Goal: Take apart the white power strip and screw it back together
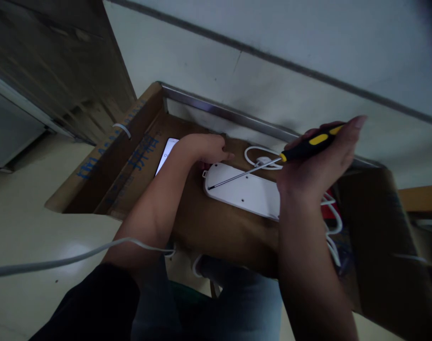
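Observation:
A white power strip (pixel 256 192) lies underside up on the cardboard, with small dark screw holes. My right hand (pixel 324 158) grips a screwdriver (pixel 251 172) by its black and yellow handle, its shaft slanting down to the left. The tip meets a hole near the strip's left end. My left hand (pixel 211 148) is beside that end, just above the strip, fingers curled in. Whatever those fingers hold is hidden; a small dark red bit shows below them. My right forearm covers the strip's right end.
The cardboard box (pixel 223 227) has raised side flaps. A phone (pixel 167 154) with a lit screen lies left, partly behind my left forearm. A white plug and cord (pixel 267 161) are behind the strip; more white cable (pixel 333 222) coils at right. A pale wall (pixel 258 90) stands behind.

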Tool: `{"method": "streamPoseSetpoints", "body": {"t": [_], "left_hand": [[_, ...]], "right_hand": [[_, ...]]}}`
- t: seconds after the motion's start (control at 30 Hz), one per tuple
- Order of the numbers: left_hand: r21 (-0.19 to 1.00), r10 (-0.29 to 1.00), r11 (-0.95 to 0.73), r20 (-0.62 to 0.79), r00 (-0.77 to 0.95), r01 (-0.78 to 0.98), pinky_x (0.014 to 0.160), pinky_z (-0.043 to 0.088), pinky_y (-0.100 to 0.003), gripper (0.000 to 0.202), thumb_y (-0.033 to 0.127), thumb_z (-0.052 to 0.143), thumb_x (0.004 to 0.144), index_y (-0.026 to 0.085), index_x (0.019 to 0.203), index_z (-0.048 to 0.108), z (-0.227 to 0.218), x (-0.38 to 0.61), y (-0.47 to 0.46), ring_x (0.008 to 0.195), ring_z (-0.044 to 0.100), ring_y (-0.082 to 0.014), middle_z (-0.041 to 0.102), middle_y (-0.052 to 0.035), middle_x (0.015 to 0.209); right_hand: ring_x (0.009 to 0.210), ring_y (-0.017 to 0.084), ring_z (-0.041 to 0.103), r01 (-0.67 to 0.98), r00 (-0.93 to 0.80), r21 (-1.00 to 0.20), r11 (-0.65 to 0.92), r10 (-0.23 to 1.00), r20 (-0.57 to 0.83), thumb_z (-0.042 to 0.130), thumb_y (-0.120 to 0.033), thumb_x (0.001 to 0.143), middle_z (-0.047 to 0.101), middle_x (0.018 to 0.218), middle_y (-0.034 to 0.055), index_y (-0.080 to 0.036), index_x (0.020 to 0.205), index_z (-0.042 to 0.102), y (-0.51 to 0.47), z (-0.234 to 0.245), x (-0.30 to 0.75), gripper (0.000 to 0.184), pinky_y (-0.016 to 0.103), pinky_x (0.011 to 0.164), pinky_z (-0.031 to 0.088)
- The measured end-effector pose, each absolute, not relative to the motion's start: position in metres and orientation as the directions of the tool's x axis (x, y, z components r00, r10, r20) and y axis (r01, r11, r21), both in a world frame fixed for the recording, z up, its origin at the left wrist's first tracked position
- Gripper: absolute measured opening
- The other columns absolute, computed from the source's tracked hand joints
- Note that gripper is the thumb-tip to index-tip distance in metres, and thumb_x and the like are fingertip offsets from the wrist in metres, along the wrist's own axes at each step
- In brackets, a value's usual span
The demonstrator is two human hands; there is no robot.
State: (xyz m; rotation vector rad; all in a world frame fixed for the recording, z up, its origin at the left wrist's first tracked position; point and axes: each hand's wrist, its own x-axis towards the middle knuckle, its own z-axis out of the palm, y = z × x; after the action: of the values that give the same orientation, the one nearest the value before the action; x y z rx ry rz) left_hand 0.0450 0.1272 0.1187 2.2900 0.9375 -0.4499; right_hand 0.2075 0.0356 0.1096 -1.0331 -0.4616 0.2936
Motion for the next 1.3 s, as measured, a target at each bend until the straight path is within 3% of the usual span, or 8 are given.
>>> {"method": "streamPoseSetpoints", "body": {"t": [0.23,0.4,0.6,0.8,0.97,1.17,1.3], "left_hand": [[0.394,0.508,-0.579,-0.510,0.694,0.714,0.083,0.051,-0.036,0.059,0.057,0.048,0.095,0.011,0.120,0.075,0.120,0.047,0.125,0.083,0.070,-0.0263,0.079,-0.0143,0.097],[0.339,0.550,-0.632,-0.437,0.711,0.697,0.087,0.049,-0.030,0.053,0.054,0.049,0.096,0.015,0.119,0.075,0.123,0.047,0.124,0.100,0.068,-0.0247,0.077,-0.0138,0.117],[0.452,0.538,-0.621,-0.348,0.767,0.641,0.075,0.044,-0.030,0.050,0.054,0.048,0.099,0.014,0.109,0.077,0.122,0.046,0.124,0.086,0.066,-0.0217,0.077,-0.0101,0.101],[0.468,0.502,-0.655,-0.319,0.804,0.594,0.069,0.039,-0.031,0.049,0.053,0.046,0.101,0.013,0.101,0.075,0.122,0.047,0.122,0.077,0.059,-0.0186,0.074,-0.0091,0.094],[0.472,0.505,-0.642,-0.332,0.797,0.604,0.068,0.038,-0.031,0.049,0.053,0.046,0.101,0.013,0.101,0.075,0.123,0.049,0.122,0.076,0.058,-0.0182,0.072,-0.0085,0.093],[0.483,0.513,-0.632,-0.325,0.794,0.606,0.075,0.042,-0.034,0.051,0.054,0.046,0.099,0.014,0.111,0.077,0.121,0.048,0.122,0.085,0.064,-0.0235,0.075,-0.0101,0.096],[0.486,0.524,-0.645,-0.280,0.804,0.590,0.075,0.040,-0.031,0.047,0.050,0.047,0.101,0.015,0.111,0.076,0.122,0.050,0.121,0.083,0.062,-0.0207,0.073,-0.0084,0.093]], "right_hand": [[0.054,0.003,0.048,0.015,0.843,-0.849,0.527,0.450,0.295,0.043,-0.043,0.104,0.042,0.068,-0.0053,-0.018,0.088,0.045,0.030,0.114,0.198,0.030,0.016,0.044,0.041],[0.054,0.003,0.048,0.069,0.817,-0.815,0.576,0.436,0.378,0.045,-0.038,0.103,0.042,0.070,-0.0057,-0.018,0.091,0.044,0.025,0.118,0.193,0.023,0.015,0.043,0.040],[0.055,0.003,0.049,0.111,0.789,-0.827,0.551,0.457,0.410,0.042,-0.039,0.104,0.042,0.071,-0.0042,-0.017,0.088,0.046,0.022,0.117,0.194,0.028,0.017,0.045,0.041],[0.054,0.004,0.048,0.125,0.815,-0.874,0.469,0.454,0.361,0.041,-0.037,0.105,0.041,0.069,-0.0041,-0.017,0.084,0.046,0.025,0.115,0.199,0.029,0.019,0.044,0.040],[0.055,0.005,0.049,0.108,0.809,-0.890,0.442,0.481,0.337,0.041,-0.039,0.105,0.043,0.066,-0.0037,-0.018,0.084,0.047,0.027,0.112,0.203,0.030,0.019,0.045,0.040],[0.058,0.003,0.050,0.081,0.844,-0.859,0.506,0.424,0.329,0.046,-0.038,0.103,0.041,0.074,-0.0038,-0.017,0.084,0.046,0.027,0.116,0.200,0.029,0.017,0.045,0.038],[0.059,0.002,0.050,0.112,0.825,-0.851,0.513,0.430,0.368,0.044,-0.036,0.103,0.040,0.075,-0.0038,-0.017,0.085,0.045,0.026,0.117,0.198,0.027,0.016,0.047,0.038]]}}
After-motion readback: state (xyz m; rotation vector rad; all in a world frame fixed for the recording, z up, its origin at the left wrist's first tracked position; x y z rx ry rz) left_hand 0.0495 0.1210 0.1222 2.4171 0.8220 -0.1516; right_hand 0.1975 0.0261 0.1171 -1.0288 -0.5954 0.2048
